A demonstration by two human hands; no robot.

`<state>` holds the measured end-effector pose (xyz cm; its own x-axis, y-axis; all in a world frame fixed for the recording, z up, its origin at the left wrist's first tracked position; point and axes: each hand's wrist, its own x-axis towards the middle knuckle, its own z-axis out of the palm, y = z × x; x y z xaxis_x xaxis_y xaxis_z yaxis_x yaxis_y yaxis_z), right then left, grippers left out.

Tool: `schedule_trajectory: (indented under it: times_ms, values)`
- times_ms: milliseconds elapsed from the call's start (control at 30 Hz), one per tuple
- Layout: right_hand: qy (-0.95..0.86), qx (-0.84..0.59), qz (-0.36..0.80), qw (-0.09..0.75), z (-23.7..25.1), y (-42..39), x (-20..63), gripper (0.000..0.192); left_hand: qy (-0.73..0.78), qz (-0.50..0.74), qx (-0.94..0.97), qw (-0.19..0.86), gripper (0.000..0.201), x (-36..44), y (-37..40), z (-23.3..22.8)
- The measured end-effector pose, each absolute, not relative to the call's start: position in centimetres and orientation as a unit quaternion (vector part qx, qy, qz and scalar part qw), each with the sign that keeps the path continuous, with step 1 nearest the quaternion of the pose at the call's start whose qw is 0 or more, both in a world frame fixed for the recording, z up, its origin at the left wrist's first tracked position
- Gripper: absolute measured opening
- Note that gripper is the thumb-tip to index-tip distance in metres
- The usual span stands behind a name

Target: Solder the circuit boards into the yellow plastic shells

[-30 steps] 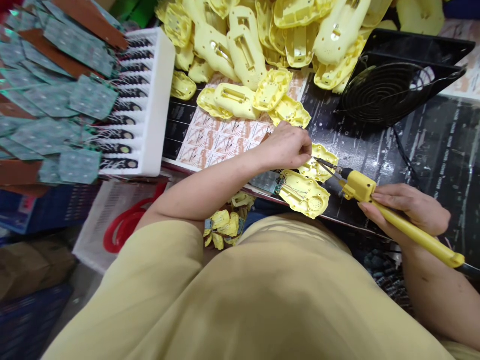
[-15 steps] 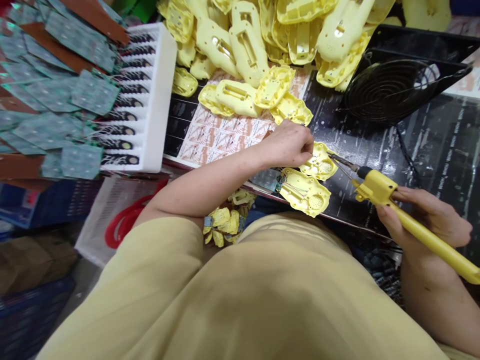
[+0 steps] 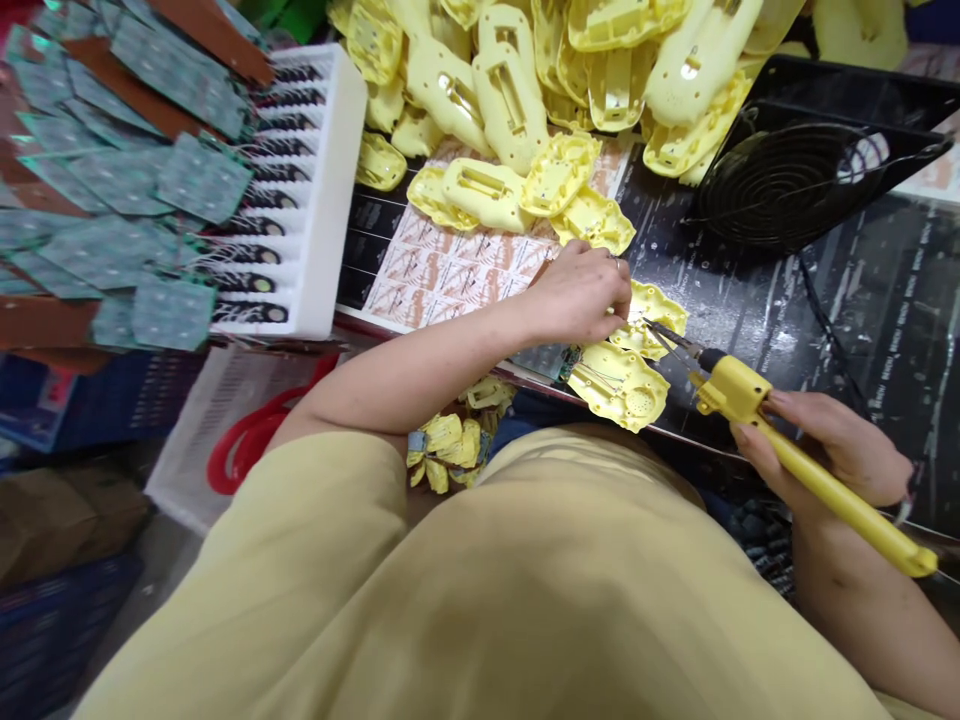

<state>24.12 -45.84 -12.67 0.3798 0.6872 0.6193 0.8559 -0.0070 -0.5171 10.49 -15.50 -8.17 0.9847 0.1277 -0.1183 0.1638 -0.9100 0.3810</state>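
The left hand [image 3: 581, 295] pinched the yellow shell [image 3: 651, 318], fingers pressed together. The right hand [image 3: 825, 450] gripped the soldering iron [image 3: 787, 440]. Its long axis ran up-left, with the tip at the shell.

Circuit boards [image 3: 112, 190] at upper left, beside slotted tray [image 3: 319, 200]; heap of plastic shells [image 3: 555, 70] along top centre; fan [image 3: 780, 180] upper right; soldering iron [image 3: 795, 450] lower right.

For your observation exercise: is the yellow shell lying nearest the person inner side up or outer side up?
Inner side up: the yellow shell shows raised rims, thin wires and a round perforated grille inside.
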Motion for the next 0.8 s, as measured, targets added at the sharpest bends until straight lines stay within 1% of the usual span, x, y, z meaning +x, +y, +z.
schedule_trajectory:
  times_ms: [67, 100, 200, 300, 367, 467, 600, 800]
  values:
    - [-0.589, -0.675, -0.114, 0.43, -12.4, -45.2, 23.9, 0.014, 0.069, -0.047, 0.978, 0.192, 0.017, 10.8, -15.6, -8.1]
    - [-0.604, -0.663, -0.122, 0.425, -12.3, -45.0, 23.8, 0.013, 0.064, -0.049, 0.979, 0.187, 0.017, 10.9, -15.7, -8.0]
    - [-0.599, -0.676, -0.115, 0.414, -12.2, -44.8, 23.5, 0.018, 0.063, -0.06, 0.981, 0.173, 0.017, 11.1, -15.7, -7.9]
    - [-0.594, -0.687, -0.114, 0.403, -12.2, -44.8, 23.6, 0.017, 0.064, -0.056, 0.981, 0.175, 0.017, 11.1, -15.5, -8.1]
    - [-0.615, -0.677, -0.113, 0.389, -12.0, -44.6, 23.9, 0.014, 0.059, -0.042, 0.98, 0.184, 0.016, 11.1, -15.4, -8.3]
    - [-0.654, -0.648, -0.119, 0.372, -11.4, -44.4, 24.3, 0.018, 0.06, -0.032, 0.979, 0.194, 0.014, 11.1, -15.3, -8.5]
    - [-0.651, -0.648, -0.09, 0.384, -10.9, -45.0, 24.8, 0.013, 0.079, -0.053, 0.976, 0.197, 0.013, 11.4, -15.5, -8.2]
    - [-0.605, -0.69, -0.104, 0.384, -11.3, -46.4, 25.0, 0.018, 0.071, -0.048, 0.978, 0.191, 0.016, 11.4, -15.4, -8.4]
